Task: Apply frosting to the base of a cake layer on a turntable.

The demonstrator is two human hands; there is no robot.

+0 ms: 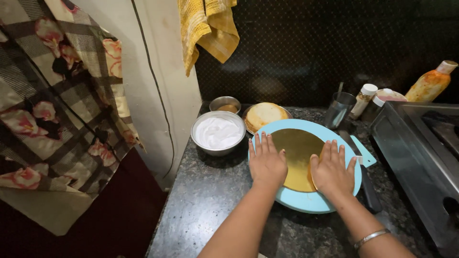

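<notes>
A round gold cake board (297, 153) lies on a light blue turntable (306, 203) on the dark granite counter. My left hand (266, 161) rests flat, fingers spread, on the board's left edge and the blue rim. On the board's right edge lies my right hand (332, 171), also flat with fingers apart. Neither hand grips anything. A silver bangle (370, 237) circles my right wrist.
A steel bowl of white cream (218, 132) stands left of the turntable, a small steel bowl (225, 104) behind it. A plate with a round sponge cake (262, 115), a glass (340, 109), bottles (431, 81) and a stove (420, 153) at right. Yellow cloth (208, 26) hangs above.
</notes>
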